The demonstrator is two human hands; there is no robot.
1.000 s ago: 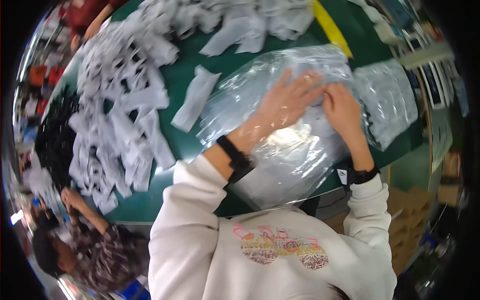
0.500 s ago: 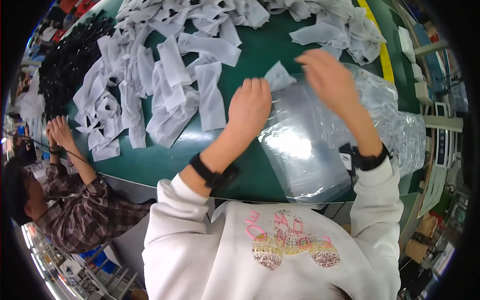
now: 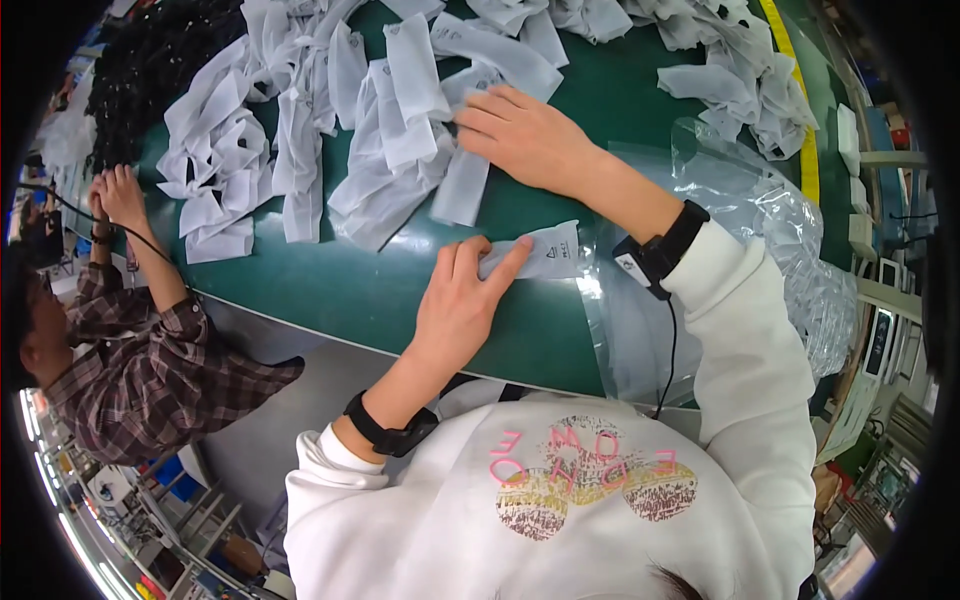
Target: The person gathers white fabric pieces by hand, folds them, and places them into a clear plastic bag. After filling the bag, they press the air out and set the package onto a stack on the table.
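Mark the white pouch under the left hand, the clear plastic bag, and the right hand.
white pouch (image 3: 545, 252), head view, on its flat middle.
clear plastic bag (image 3: 640, 330), head view, on its smooth lower part.
right hand (image 3: 525, 135), head view, on its back.

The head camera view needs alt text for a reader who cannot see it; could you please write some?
The person's left hand pins a small white fabric pouch to the green table, while the right hand reaches into the heap of white fabric pouches. Clear plastic bags lie to the right; a co-worker in a plaid shirt works at left.

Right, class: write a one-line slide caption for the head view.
Left hand pins a small white pouch on the green table; right hand reaches into the pouch pile.
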